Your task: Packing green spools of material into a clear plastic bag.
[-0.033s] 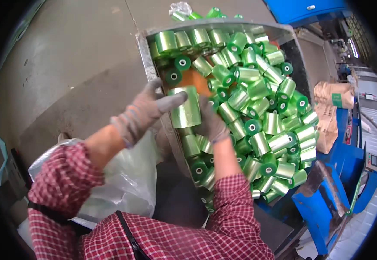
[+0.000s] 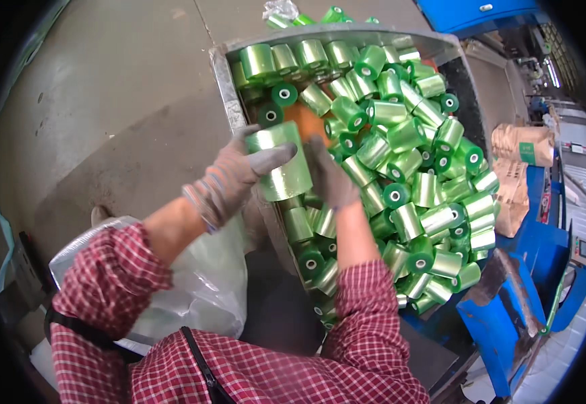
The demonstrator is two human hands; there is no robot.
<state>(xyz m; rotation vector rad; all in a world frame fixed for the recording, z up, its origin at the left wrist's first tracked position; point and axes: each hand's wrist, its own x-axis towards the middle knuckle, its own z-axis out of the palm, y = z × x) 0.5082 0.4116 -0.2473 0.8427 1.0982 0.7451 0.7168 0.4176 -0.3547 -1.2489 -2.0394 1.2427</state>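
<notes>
A shiny roll of clear green film (image 2: 285, 180) is upheld over the left side of a bin (image 2: 223, 84). My left hand (image 2: 229, 176), in a grey knit glove, is closed around it, thumb across its front. Whether this is one roll or two end to end, I cannot tell. My right hand (image 2: 333, 176), also gloved, is close by the roll's right side with its fingers stretched out; a dark gap shows between them. Many similar green rolls (image 2: 404, 135) with white-ringed cores are heaped in the bin, some standing in a row along its far wall.
A clear plastic bag (image 2: 199, 289) lies at my left, below the left forearm. Brown paper sacks (image 2: 523, 145) and a blue metal machine frame (image 2: 491, 323) stand right of the bin. More rolls (image 2: 333, 15) lie on the floor beyond its far edge.
The held roll has tilted, its top leaning left. My left hand has shifted slightly right, and my right hand has come a little away from the roll.
</notes>
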